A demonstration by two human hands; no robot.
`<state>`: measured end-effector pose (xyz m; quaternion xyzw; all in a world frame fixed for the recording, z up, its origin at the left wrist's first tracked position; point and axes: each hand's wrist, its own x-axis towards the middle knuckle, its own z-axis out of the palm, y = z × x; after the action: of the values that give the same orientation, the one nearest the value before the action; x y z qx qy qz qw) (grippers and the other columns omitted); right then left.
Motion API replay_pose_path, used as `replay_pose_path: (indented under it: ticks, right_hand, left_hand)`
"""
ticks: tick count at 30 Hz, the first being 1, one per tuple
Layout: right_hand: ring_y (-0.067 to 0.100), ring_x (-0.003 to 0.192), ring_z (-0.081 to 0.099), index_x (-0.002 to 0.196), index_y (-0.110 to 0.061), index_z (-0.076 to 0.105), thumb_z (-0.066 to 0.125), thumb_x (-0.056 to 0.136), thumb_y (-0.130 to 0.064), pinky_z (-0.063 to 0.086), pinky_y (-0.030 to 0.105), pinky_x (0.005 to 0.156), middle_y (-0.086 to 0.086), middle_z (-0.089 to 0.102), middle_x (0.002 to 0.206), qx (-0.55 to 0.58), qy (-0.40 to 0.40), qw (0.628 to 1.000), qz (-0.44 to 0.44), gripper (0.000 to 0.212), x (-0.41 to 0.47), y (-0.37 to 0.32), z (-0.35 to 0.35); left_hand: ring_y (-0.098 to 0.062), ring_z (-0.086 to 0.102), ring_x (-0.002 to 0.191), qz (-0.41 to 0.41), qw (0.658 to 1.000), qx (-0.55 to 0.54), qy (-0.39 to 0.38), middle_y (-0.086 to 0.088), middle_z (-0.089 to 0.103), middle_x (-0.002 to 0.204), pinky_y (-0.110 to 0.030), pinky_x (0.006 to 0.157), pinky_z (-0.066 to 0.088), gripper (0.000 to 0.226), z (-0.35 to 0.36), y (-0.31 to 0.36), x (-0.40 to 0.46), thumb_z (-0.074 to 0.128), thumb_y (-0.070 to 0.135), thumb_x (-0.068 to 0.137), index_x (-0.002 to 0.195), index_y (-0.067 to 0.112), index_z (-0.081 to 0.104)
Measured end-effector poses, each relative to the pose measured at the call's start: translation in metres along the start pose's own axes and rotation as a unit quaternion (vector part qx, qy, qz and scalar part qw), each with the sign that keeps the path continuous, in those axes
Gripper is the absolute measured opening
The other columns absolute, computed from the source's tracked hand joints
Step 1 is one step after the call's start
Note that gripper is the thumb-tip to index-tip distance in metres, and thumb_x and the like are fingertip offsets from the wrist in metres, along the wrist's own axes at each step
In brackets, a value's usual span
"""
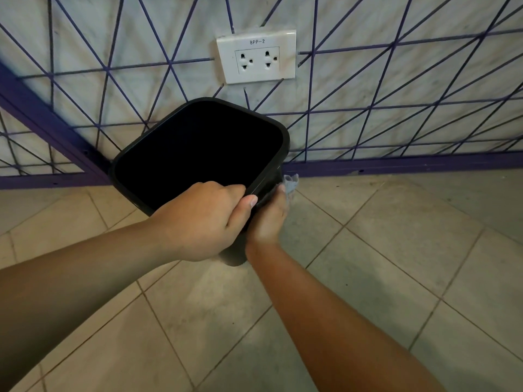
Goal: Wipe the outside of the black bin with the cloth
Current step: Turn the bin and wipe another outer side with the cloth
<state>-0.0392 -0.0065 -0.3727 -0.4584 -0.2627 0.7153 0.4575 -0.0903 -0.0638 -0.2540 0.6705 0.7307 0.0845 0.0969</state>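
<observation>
**Bin tilted in one-hand hold while the cloth works a side mostly out of sight**

The black bin (198, 148) is standing directly below the wall socket (256, 56), at the foot of the patterned wall (396, 80), and is appearing to lean toward the camera over the tiled floor (368, 250).

Left of the bin's near corner, the left hand (203, 219) is gripping the rim, fingers curled over the edge and thumb pressed on the outside. If this grip is loosening while the other hand pushes, the bin is likely to twist or tip.

Just right of that corner, the right hand (268, 219) is pressing the grey cloth (290, 183) against the bin's outer wall. How tightly its fingers are closing on the cloth cannot be told; only a tuft is showing above them.

Risks as judged: the cloth is bunching, so coverage may be patchy; the bin's far sides, facing the wall, may be getting missed unless it is turned; the two hands are nearly touching and may be obstructing each other.
</observation>
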Motion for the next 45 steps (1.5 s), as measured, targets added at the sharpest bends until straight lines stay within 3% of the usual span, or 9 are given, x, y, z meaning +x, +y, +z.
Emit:
replay_pose_path:
  ticks: [7, 11, 15, 19, 24, 29, 37, 42, 45]
  right_hand:
    - [0.030, 0.160, 0.048, 0.167, -0.027, 0.050, 0.047, 0.071, -0.085, 0.032, 0.059, 0.136, 0.010, 0.054, 0.169, 0.050, -0.016, 0.998, 0.020, 0.112, 0.024, 0.011, -0.005]
    - [0.015, 0.168, 0.030, 0.173, -0.028, 0.040, 0.038, 0.085, -0.077, 0.024, 0.046, 0.140, -0.003, 0.037, 0.179, -0.019, -0.032, 0.998, -0.052, 0.101, -0.018, -0.018, 0.009]
    - [0.027, 0.156, 0.053, 0.166, -0.021, 0.049, 0.050, 0.078, -0.076, 0.040, 0.054, 0.133, 0.010, 0.055, 0.166, 0.040, -0.032, 0.999, -0.009, 0.104, 0.006, -0.020, 0.000]
    - [0.028, 0.164, 0.042, 0.169, -0.020, 0.043, 0.049, 0.086, -0.072, 0.033, 0.055, 0.136, 0.011, 0.045, 0.174, -0.001, -0.058, 0.997, -0.041, 0.098, -0.010, -0.022, 0.007]
    - [0.029, 0.143, 0.065, 0.153, -0.017, 0.063, 0.053, 0.073, -0.078, 0.044, 0.059, 0.130, 0.016, 0.071, 0.148, 0.057, -0.047, 0.997, 0.005, 0.101, 0.027, -0.004, -0.005]
    - [0.017, 0.168, 0.036, 0.171, -0.033, 0.043, 0.046, 0.082, -0.078, 0.026, 0.051, 0.140, -0.002, 0.045, 0.177, 0.012, -0.063, 0.997, -0.043, 0.100, 0.000, -0.015, 0.007]
    - [0.017, 0.163, 0.044, 0.167, -0.028, 0.051, 0.058, 0.075, -0.085, 0.033, 0.048, 0.138, -0.002, 0.051, 0.173, 0.021, -0.073, 0.996, -0.047, 0.108, -0.007, -0.019, 0.007]
    - [0.029, 0.152, 0.056, 0.151, -0.009, 0.061, 0.050, 0.076, -0.074, 0.037, 0.065, 0.132, 0.013, 0.059, 0.162, -0.002, -0.046, 0.999, -0.017, 0.100, 0.018, -0.022, 0.001]
    - [0.020, 0.161, 0.047, 0.159, -0.020, 0.059, 0.049, 0.079, -0.071, 0.032, 0.057, 0.137, 0.002, 0.055, 0.169, 0.009, -0.049, 0.998, -0.038, 0.095, 0.004, -0.022, 0.008]
  left_hand:
    - [-0.010, 0.048, 0.049, -0.002, 1.000, 0.021, 0.000, 0.005, 0.048, 0.057, -0.030, 0.050, 0.038, 0.038, 0.000, 0.003, 0.003, 0.016, 0.052, 0.093, 0.068, 0.030, 0.035]
    - [-0.010, 0.062, 0.063, -0.005, 1.000, 0.009, -0.004, 0.005, 0.062, 0.069, -0.036, 0.063, 0.053, 0.053, 0.002, -0.003, 0.004, 0.013, 0.057, 0.093, 0.084, 0.025, 0.054]
    - [-0.010, 0.056, 0.057, -0.010, 1.000, 0.027, -0.007, 0.005, 0.055, 0.063, -0.034, 0.057, 0.049, 0.043, 0.001, 0.001, 0.004, 0.014, 0.053, 0.094, 0.077, 0.028, 0.045]
    - [-0.010, 0.063, 0.064, -0.013, 1.000, 0.013, -0.008, 0.005, 0.062, 0.070, -0.036, 0.065, 0.055, 0.050, 0.000, 0.000, 0.003, 0.016, 0.052, 0.095, 0.088, 0.024, 0.057]
    - [-0.010, 0.054, 0.056, -0.014, 1.000, 0.022, -0.012, 0.004, 0.052, 0.061, -0.034, 0.056, 0.048, 0.039, -0.001, 0.005, 0.003, 0.015, 0.051, 0.095, 0.073, 0.031, 0.040]
    - [-0.011, 0.063, 0.069, -0.020, 1.000, 0.011, -0.018, 0.005, 0.063, 0.073, -0.038, 0.070, 0.055, 0.051, -0.001, 0.003, 0.004, 0.015, 0.052, 0.094, 0.090, 0.023, 0.056]
    - [-0.010, 0.062, 0.067, -0.026, 0.999, -0.012, -0.030, 0.005, 0.063, 0.072, -0.038, 0.069, 0.054, 0.050, -0.002, 0.000, 0.004, 0.015, 0.053, 0.094, 0.087, 0.025, 0.056]
    - [-0.010, 0.063, 0.070, -0.017, 1.000, 0.001, -0.016, 0.006, 0.062, 0.074, -0.038, 0.070, 0.054, 0.058, 0.000, 0.001, 0.004, 0.008, 0.056, 0.094, 0.093, 0.025, 0.057]
    - [-0.010, 0.062, 0.068, -0.017, 1.000, 0.004, -0.020, 0.006, 0.063, 0.074, -0.038, 0.070, 0.054, 0.053, -0.001, 0.001, 0.003, 0.013, 0.053, 0.094, 0.091, 0.024, 0.057]
